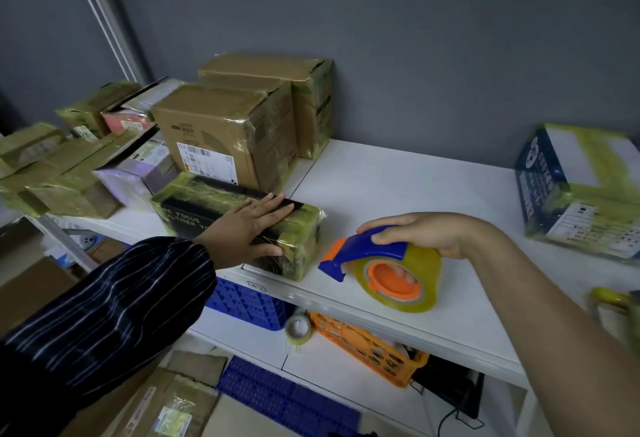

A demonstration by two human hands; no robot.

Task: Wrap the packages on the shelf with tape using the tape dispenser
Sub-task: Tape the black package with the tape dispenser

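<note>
tape dispenser (381, 263) on shelf (398, 180) above orange basket (367, 346)

Plain grey-blue wall (450, 38) all the way across the back, matte and pretty evenly lit, no harsh shadows. The white shelf (398, 187) sits right up against it, with a pale upright post (104, 21) at the back left corner. Under the front edge there's a lower shelf (329, 377) holding a blue crate (249, 305) and an orange basket (367, 346).
</note>
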